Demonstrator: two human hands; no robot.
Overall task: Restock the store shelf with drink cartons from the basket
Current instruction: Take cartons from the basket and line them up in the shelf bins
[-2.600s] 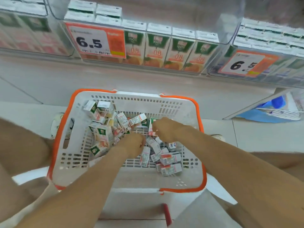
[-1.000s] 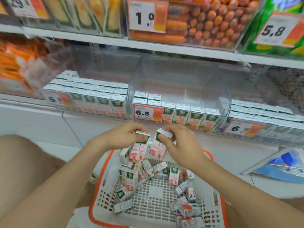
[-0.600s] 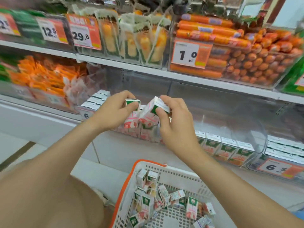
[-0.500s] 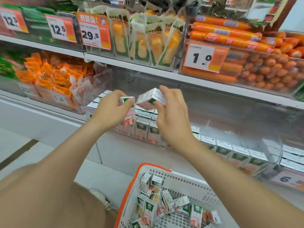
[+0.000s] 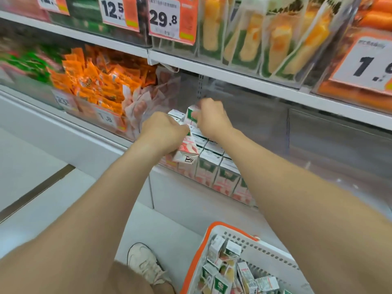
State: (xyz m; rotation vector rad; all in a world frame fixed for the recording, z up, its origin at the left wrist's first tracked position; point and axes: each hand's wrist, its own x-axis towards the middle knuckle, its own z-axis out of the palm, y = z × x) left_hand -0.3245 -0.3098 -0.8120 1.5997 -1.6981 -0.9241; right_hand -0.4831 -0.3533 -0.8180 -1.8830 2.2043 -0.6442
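My left hand [image 5: 164, 132] grips a pink-and-white drink carton [image 5: 187, 150], tilted, over the front rows of a clear shelf bin. My right hand [image 5: 212, 118] holds a second carton [image 5: 191, 115] with a green label, a little farther back above the same bin. Rows of matching cartons [image 5: 216, 164] stand upright in the bin. The white basket with an orange rim [image 5: 197, 257] sits on the floor at lower right, with several loose cartons [image 5: 224, 270] in it.
Left of the carton bin is a bin of orange snack packets [image 5: 95, 85] with a 1.8 price tag. The shelf above carries packaged goods and price tags [image 5: 170, 16]. A clear bin [image 5: 328, 145] lies to the right. My white shoe [image 5: 146, 266] rests beside the basket.
Both hands have carried their cartons forward and down over the carton bin. The view has shifted left and closer to the shelf, and the basket has slid to the lower right.
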